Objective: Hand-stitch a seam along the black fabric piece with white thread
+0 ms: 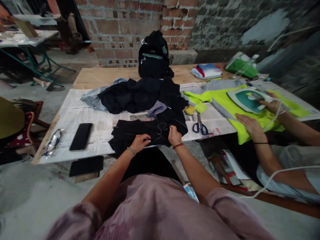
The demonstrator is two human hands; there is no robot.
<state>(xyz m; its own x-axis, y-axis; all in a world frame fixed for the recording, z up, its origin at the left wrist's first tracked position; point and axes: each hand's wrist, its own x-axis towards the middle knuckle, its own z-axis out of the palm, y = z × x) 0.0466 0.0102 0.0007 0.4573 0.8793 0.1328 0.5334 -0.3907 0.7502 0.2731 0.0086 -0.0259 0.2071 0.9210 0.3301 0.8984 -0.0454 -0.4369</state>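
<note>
A piece of black cloth lies along the near table edge, with loose pale thread curling over it. My left hand is closed on the cloth's near edge, fingertips pointing right. To the right of the thread, my right hand pinches the cloth, its fingers curled in; whether a needle is between them cannot be made out. Behind both hands is a heap of dark garments, with a grey-blue piece at its left and a purple piece in front. Blue-handled scissors lie to the right.
At right, a co-worker's hands work with an iron on a neon yellow garment; its cord hangs nearby. A phone and glasses lie at left. A black backpack and folded cloth sit at the back.
</note>
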